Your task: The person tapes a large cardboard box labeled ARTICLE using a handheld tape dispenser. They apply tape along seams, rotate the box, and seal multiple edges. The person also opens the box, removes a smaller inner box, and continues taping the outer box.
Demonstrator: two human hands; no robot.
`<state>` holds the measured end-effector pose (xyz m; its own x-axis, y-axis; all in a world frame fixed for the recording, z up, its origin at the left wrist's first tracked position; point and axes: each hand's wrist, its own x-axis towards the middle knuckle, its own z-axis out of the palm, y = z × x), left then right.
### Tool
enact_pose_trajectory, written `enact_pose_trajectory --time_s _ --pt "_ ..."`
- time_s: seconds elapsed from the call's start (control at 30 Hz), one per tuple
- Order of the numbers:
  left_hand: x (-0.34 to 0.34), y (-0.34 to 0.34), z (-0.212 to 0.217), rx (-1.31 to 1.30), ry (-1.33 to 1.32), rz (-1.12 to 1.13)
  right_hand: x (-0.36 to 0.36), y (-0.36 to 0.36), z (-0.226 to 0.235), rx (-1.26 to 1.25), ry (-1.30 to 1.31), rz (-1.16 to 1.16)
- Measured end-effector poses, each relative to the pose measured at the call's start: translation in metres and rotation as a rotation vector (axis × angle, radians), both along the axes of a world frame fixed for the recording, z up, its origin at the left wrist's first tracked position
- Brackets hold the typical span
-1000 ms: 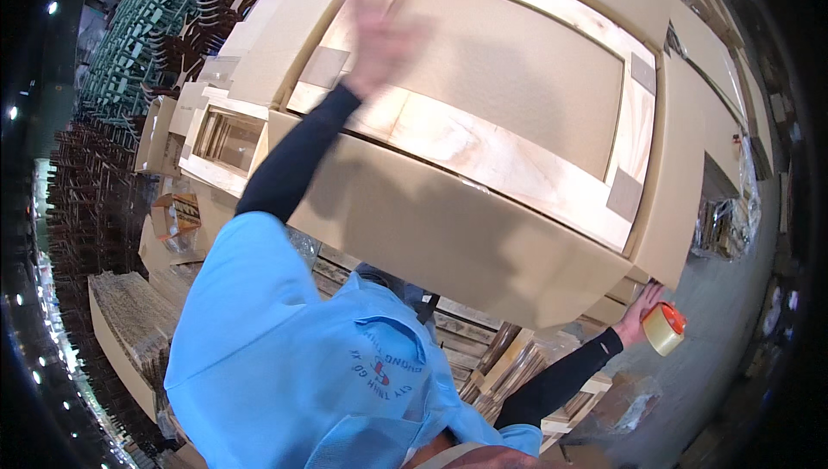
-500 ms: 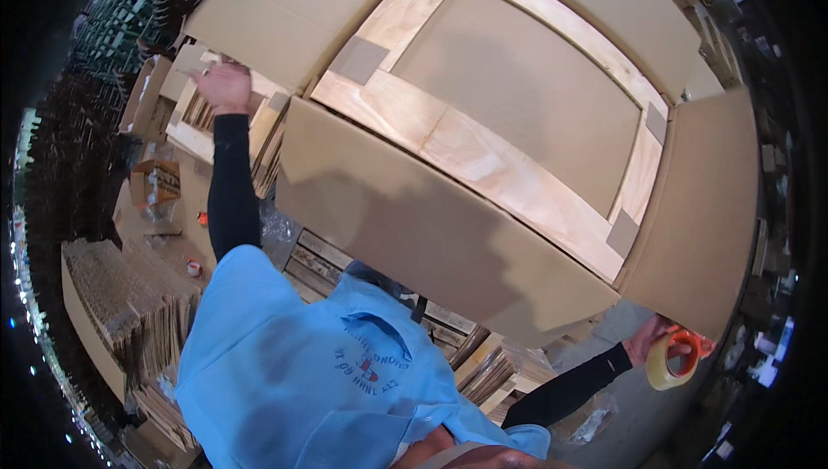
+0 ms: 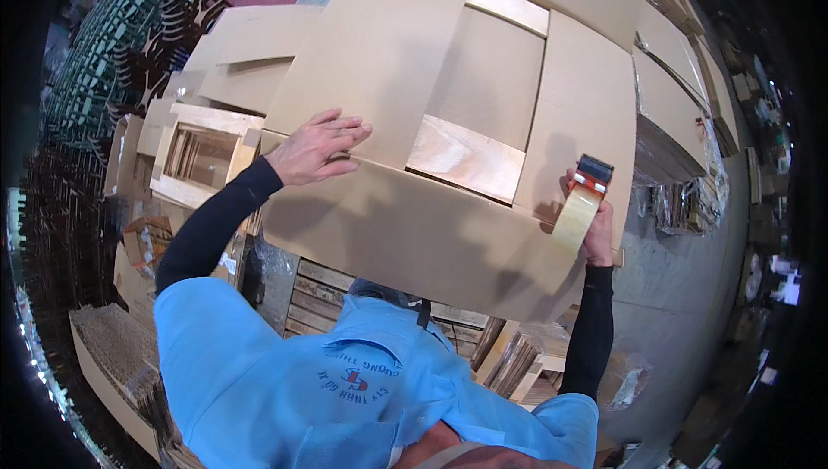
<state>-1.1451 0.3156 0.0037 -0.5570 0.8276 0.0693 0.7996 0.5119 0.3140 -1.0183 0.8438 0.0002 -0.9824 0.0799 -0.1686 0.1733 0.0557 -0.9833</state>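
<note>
A large cardboard box [image 3: 362,236] lies before me with its two side flaps folded inward. Between those flaps a strip of the light wooden frame [image 3: 466,159] inside still shows. My left hand [image 3: 319,148], fingers stretched out, rests at the near edge of the left flap [image 3: 379,46]. Over the near corner of the right flap [image 3: 578,98] my right hand [image 3: 597,232] grips a tape dispenser [image 3: 593,174]. A roll of clear yellowish tape [image 3: 576,217] sits in it. The near flap hangs down towards me.
Left of the box stand stacked wooden frames [image 3: 203,154]. Cardboard stacks lie at the lower left [image 3: 112,340], and wrapped flat cartons [image 3: 673,115] at the right. A slatted wooden pallet [image 3: 319,297] is below the box. Green metal frames [image 3: 112,64] fill the far left.
Both side flaps have swung inward over the wooden frame. My left hand has moved right onto the left flap; my right hand has brought the tape dispenser up over the right flap.
</note>
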Motion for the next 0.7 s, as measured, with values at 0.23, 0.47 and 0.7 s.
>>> enact_pose_trajectory --time_s 0.23,0.47,0.7 --pt "-0.027 -0.09 0.038 -0.594 0.233 -0.323 -0.008 0.017 -0.028 0.041 -0.005 -0.091" --pt "-0.057 -0.116 0.021 -0.512 0.304 -0.49 -0.013 0.001 -0.009 0.027 0.011 -0.085" --pt "-0.058 -0.138 0.021 -0.382 0.303 -0.601 -0.037 0.009 0.019 0.167 -0.167 -0.098"
